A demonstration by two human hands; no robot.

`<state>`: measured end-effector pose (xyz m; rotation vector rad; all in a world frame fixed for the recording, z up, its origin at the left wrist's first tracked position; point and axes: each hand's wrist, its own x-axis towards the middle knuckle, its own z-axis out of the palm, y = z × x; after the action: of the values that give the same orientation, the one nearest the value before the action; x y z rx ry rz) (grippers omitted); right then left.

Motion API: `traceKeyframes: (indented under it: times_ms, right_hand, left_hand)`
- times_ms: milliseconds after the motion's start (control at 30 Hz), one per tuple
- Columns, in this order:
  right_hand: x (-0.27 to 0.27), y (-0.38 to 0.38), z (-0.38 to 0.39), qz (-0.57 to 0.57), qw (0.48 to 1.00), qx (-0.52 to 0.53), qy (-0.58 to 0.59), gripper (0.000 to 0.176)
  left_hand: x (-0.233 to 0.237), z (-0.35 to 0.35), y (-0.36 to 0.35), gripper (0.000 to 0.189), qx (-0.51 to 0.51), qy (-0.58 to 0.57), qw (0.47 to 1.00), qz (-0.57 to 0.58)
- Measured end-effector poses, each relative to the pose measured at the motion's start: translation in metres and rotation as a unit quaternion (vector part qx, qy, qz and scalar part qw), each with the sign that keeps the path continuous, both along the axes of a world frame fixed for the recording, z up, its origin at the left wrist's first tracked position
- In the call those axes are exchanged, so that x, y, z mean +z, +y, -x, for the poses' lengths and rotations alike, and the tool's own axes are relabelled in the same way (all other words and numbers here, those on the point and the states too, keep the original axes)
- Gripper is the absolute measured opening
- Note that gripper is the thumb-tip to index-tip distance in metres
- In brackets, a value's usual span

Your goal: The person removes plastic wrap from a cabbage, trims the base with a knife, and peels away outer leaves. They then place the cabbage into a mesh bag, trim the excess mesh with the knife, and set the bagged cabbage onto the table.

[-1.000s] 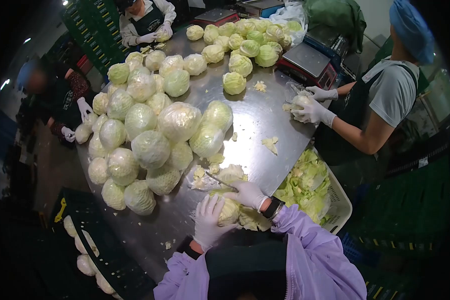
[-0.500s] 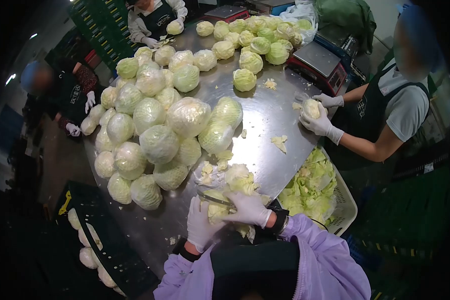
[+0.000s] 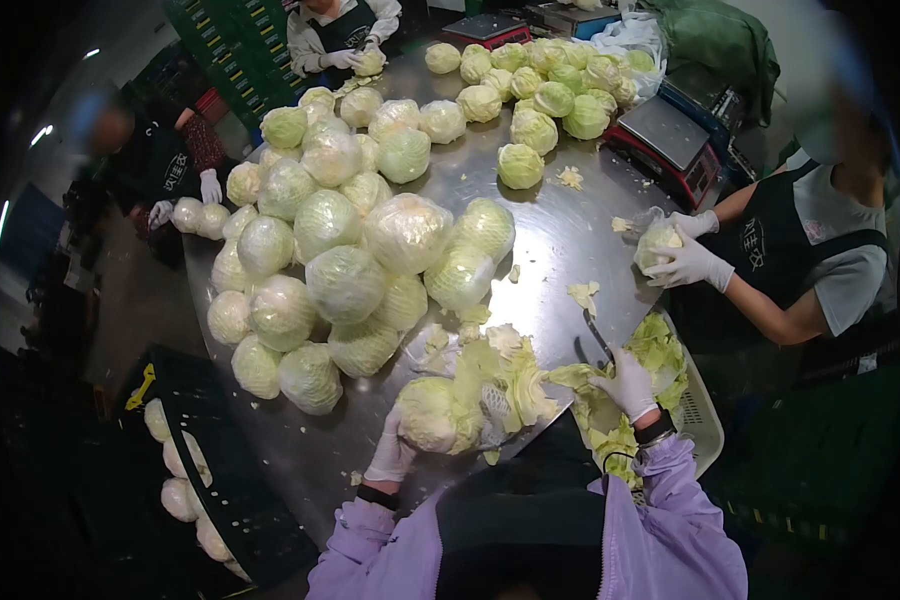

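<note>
My left hand (image 3: 392,452), in a white glove, cups the left side of a pale green cabbage (image 3: 427,414) at the table's near edge. Against the cabbage's right side lie loose leaves (image 3: 523,385) and a piece of white foam netting (image 3: 494,402). My right hand (image 3: 628,386), gloved too, is closed around a knife (image 3: 599,338) whose dark blade points up and away. It is over the leaf-filled white basket (image 3: 708,432), with a torn leaf (image 3: 573,376) beside its fingers.
Wrapped cabbages (image 3: 345,285) are heaped on the left of the metal table (image 3: 560,245); bare ones (image 3: 533,132) lie at the back. A scale (image 3: 665,135) stands back right. On the right a co-worker's hands (image 3: 695,262) hold a cabbage. Two more people work across the table. A dark crate (image 3: 220,480) stands lower left.
My right hand has moved right with the knife, from the cabbage to over the basket. My left hand stays at the cabbage, now more to its side. The view has shifted slightly.
</note>
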<state>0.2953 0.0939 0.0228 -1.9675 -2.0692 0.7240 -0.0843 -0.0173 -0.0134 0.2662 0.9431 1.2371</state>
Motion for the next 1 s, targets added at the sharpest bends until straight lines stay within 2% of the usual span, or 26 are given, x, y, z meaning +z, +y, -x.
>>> traceKeyframes:
  times_ms: [33, 67, 100, 167, 200, 233, 267, 300, 333, 367, 400, 433, 467, 533, 600, 700, 733, 767, 800, 833, 867, 900, 967, 1000]
  right_hand:
    - [0.02, -0.002, 0.007, -0.079, 0.997, -0.021, 0.005, 0.039]
    - [0.025, -0.005, 0.016, -0.006, 0.999, -0.026, 0.034, 0.038]
    - [0.023, -0.013, 0.027, -0.013, 0.994, 0.027, 0.102, 0.038]
    - [0.013, -0.037, 0.06, -0.017, 0.965, 0.122, 0.233, 0.04]
    - [0.006, -0.045, 0.074, 0.025, 0.961, 0.144, 0.233, 0.041]
    - [0.003, -0.05, 0.087, 0.116, 0.952, 0.125, 0.252, 0.041]
    - [-0.009, -0.053, 0.098, 0.053, 0.949, 0.112, 0.29, 0.054]
    - [-0.01, -0.051, 0.101, 0.053, 0.949, 0.113, 0.29, 0.054]
    - [-0.011, -0.049, 0.104, 0.025, 0.956, 0.12, 0.266, 0.061]
    - [-0.01, -0.047, 0.108, -0.004, 0.962, 0.126, 0.243, 0.069]
    - [-0.007, -0.046, 0.111, -0.011, 0.968, 0.146, 0.205, 0.082]
    - [-0.001, -0.044, 0.116, -0.011, 0.968, 0.144, 0.207, 0.082]
    - [0.006, -0.043, 0.121, 0.006, 0.972, 0.14, 0.189, 0.077]
    - [0.007, -0.036, 0.119, 0.025, 0.976, 0.137, 0.166, 0.073]
    - [-0.01, -0.023, 0.111, 0.128, 0.942, 0.054, 0.307, 0.062]
    - [-0.032, -0.014, 0.1, 0.129, 0.941, 0.071, 0.305, 0.052]
    - [-0.014, -0.008, 0.099, 0.25, 0.911, 0.03, 0.327, 0.045]
    - [-0.015, -0.01, 0.095, 0.25, 0.911, 0.03, 0.327, 0.045]
    - [-0.016, -0.011, 0.091, 0.169, 0.929, 0.009, 0.329, 0.042]
    - [-0.017, -0.011, 0.089, 0.086, 0.94, -0.011, 0.329, 0.038]
    - [-0.002, -0.016, 0.086, 0.01, 0.96, 0.05, 0.275, 0.035]
    - [0.006, -0.022, 0.088, 0.011, 0.96, 0.051, 0.274, 0.035]
    - [0.01, -0.041, 0.097, -0.135, 0.965, 0.168, 0.149, 0.04]
    - [0.008, -0.047, 0.101, -0.126, 0.965, 0.167, 0.158, 0.053]
  left_hand:
    - [0.008, -0.016, 0.002, 0.067, 0.001, -0.006, 1.0, 0.002]
    - [0.014, -0.03, 0.003, 0.068, -0.024, -0.084, 0.996, 0.037]
    - [0.015, -0.04, 0.004, 0.07, -0.05, -0.159, 0.983, 0.071]
    - [0.012, -0.049, 0.004, 0.075, -0.076, -0.147, 0.983, 0.085]
    - [0.016, -0.051, 0.004, 0.076, -0.104, -0.126, 0.981, 0.106]
    - [0.019, -0.053, 0.004, 0.077, -0.13, -0.105, 0.978, 0.127]
    - [0.02, -0.057, 0.004, 0.077, -0.13, -0.107, 0.978, 0.126]
    - [0.021, -0.06, 0.002, 0.08, -0.095, 0.091, 0.991, 0.024]
    - [0.022, -0.062, -0.001, 0.085, -0.055, 0.286, 0.954, -0.077]
    - [0.019, -0.058, -0.004, 0.085, -0.054, 0.288, 0.953, -0.074]
    - [0.014, -0.052, -0.005, 0.094, -0.111, 0.444, 0.88, -0.128]
    - [0.014, -0.049, -0.004, 0.104, -0.166, 0.583, 0.774, -0.18]
    - [0.014, -0.051, -0.004, 0.114, -0.176, 0.585, 0.776, -0.158]
    - [0.014, -0.053, -0.001, 0.112, -0.172, 0.582, 0.78, -0.153]
    - [0.011, -0.053, 0.005, 0.109, -0.166, 0.581, 0.783, -0.148]
    - [-0.001, -0.051, 0.017, 0.102, -0.146, 0.543, 0.806, -0.185]
    - [0.0, -0.052, 0.022, 0.098, -0.133, 0.476, 0.85, -0.182]
    - [0.002, -0.053, 0.027, 0.095, -0.119, 0.404, 0.89, -0.177]
    - [0.004, -0.054, 0.03, 0.095, -0.118, 0.403, 0.89, -0.178]
    - [0.015, -0.056, 0.033, 0.089, -0.107, 0.365, 0.913, -0.147]
    - [0.021, -0.059, 0.036, 0.083, -0.095, 0.325, 0.934, -0.114]
    - [0.02, -0.061, 0.039, 0.083, -0.094, 0.324, 0.935, -0.114]
    - [0.018, -0.065, 0.045, 0.075, -0.085, 0.477, 0.862, -0.148]
    - [0.019, -0.067, 0.049, 0.075, -0.089, 0.475, 0.863, -0.149]
